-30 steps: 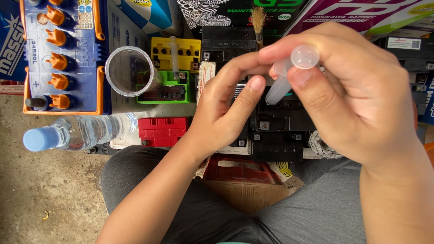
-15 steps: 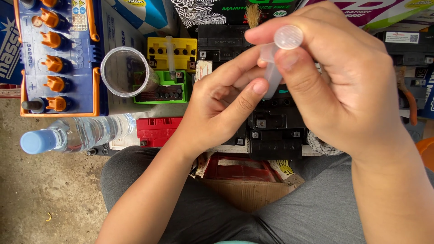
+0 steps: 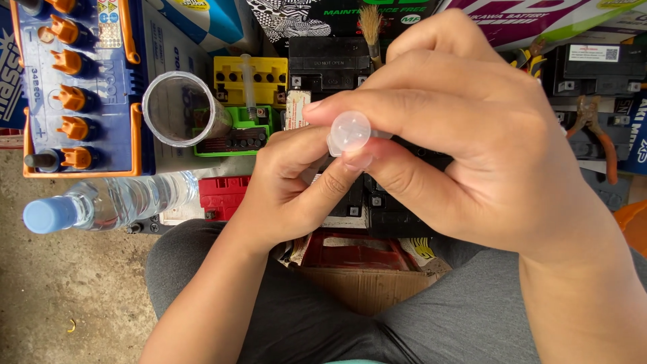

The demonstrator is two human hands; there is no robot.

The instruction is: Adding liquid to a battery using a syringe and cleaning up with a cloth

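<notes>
Fingertips of both hands meet on a small translucent plastic tube (image 3: 348, 133), seen end-on, its rounded cap or plunger end facing the camera. The right hand (image 3: 472, 145) pinches it between forefinger above and thumb below, the other fingers curled loosely behind. The left hand (image 3: 296, 178) comes up from below, thumb and forefinger closed on the tube's lower part, most of which is hidden behind the fingers. Whether anything is inside the tube cannot be told. As a judgement, the work sits in a middle stage: the tube is gripped and being handled above the batteries, not yet brought to any of them, and nothing shows liquid drawn or dispensed.

Directly beneath the tube lie black motorcycle batteries (image 3: 397, 216). Left of the tube stands a clear plastic cup (image 3: 180, 108) tipped toward the camera, beside a green battery part (image 3: 237, 131) and a yellow cap strip (image 3: 251, 75). Further left is a blue battery with orange caps (image 3: 81, 87), and below-left a water bottle with blue cap (image 3: 101, 205) lies on its side. Above the tube, a small brush (image 3: 371, 27) stands up
</notes>
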